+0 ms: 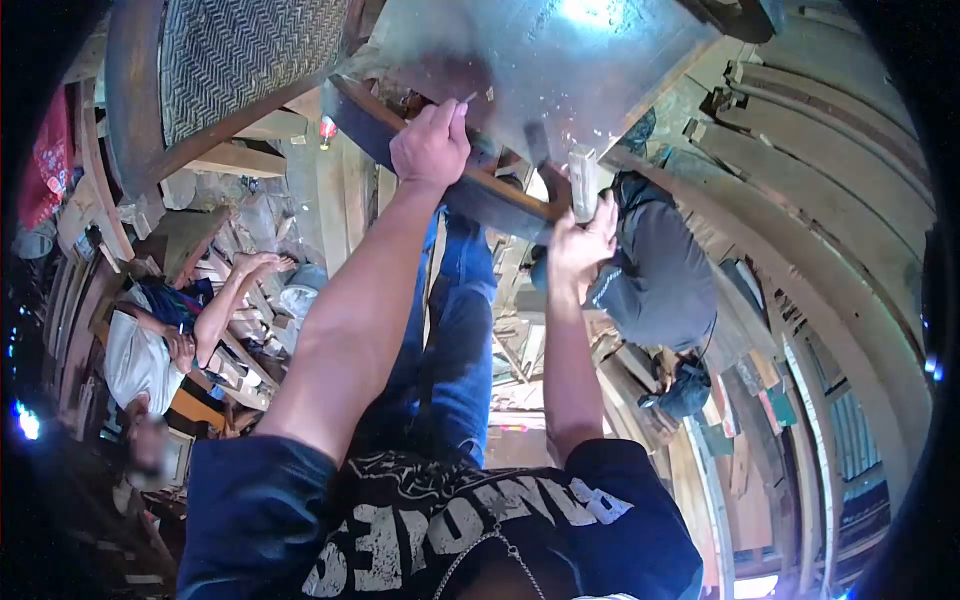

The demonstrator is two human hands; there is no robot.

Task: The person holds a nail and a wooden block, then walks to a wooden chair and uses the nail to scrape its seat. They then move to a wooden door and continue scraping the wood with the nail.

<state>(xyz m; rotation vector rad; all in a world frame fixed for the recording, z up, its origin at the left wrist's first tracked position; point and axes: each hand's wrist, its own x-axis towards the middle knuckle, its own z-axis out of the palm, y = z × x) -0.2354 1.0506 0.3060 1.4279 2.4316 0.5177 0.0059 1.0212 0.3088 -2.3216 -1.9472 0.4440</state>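
My left hand [432,146] is closed above a curved dark wooden rail [512,203], thumb and forefinger pinching a small thin pointed piece [470,98]. The pinched tip lies over a glossy flat panel [530,60] dotted with light chips. To the right, my right hand [584,240] grips the lower end of a pale wooden block [582,180], which stands up from my fingers near the rail's right end. A dark shadow falls on the panel beside the block.
A woven-backed wooden frame [250,70] stands at the upper left. A person in a white shirt [148,360] sits at the left; another person in dark clothes [665,275] bends close by my right hand. Long planks [810,190] line the right side, with wood scraps around my legs.
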